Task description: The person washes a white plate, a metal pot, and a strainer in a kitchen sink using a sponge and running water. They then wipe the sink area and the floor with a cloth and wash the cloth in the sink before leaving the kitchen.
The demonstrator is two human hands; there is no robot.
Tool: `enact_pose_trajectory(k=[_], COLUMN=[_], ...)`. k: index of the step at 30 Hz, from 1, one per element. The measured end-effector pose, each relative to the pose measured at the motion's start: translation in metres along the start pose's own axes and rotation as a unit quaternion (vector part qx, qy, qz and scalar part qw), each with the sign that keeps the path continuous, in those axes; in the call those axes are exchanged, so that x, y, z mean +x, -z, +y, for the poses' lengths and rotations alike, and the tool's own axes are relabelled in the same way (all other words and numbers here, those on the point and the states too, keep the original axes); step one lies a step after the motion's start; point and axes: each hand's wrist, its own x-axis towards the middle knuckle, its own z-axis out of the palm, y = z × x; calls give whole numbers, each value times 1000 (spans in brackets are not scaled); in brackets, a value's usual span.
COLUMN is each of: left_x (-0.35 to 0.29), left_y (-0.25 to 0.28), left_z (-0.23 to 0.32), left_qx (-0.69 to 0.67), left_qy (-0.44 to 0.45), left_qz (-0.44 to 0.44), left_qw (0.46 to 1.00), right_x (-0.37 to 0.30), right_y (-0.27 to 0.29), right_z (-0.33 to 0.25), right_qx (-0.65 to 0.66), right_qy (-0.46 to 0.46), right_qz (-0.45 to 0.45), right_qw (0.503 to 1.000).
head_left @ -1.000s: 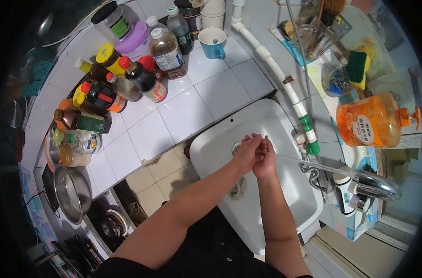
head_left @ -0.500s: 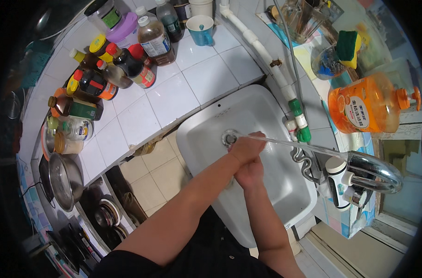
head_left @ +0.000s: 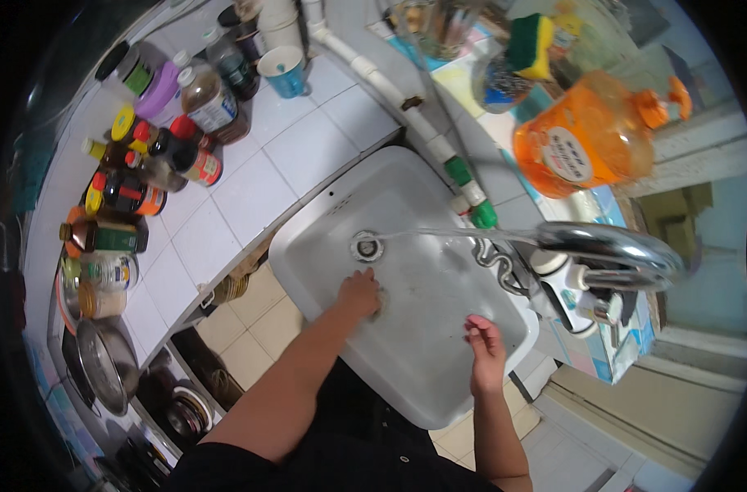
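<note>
White rectangular basin sink (head_left: 439, 205): holds a round metal drain (head_left: 366, 246); thin water stream runs from the curved chrome tap (head_left: 607, 246) toward it. Left hand (head_left: 358, 293): fingers curled, pressed on the sink floor just below the drain. Right hand (head_left: 485, 351): loosely closed on a small pink object (head_left: 475, 323), near the sink's right wall. White tiled counter (head_left: 299, 148): cluster of sauce bottles with red and yellow caps (head_left: 156, 156), blue cup (head_left: 285, 70). Sill: orange pump bottle, round white label (head_left: 590, 139).
</note>
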Motion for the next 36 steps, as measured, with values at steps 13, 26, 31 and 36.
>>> enact_pose_trajectory(k=[13, 26, 31, 36], left_x=[-73, -149, -170, -179], left_y=[156, 167, 166, 143], left_z=[18, 37, 52, 63], left_qx=[-612, -807, -835, -782], left_qy=[-54, -114, -124, -288], left_qz=[242, 112, 71, -117], left_qw=[751, 568, 532, 541], right_x=[-21, -21, -57, -43], right_y=[90, 83, 42, -53], right_z=[-159, -144, -38, -50], right_qx=[-592, -537, 122, 202], right_qy=[191, 240, 99, 100], right_qz=[339, 324, 136, -287], right_qw=[706, 741, 978, 931])
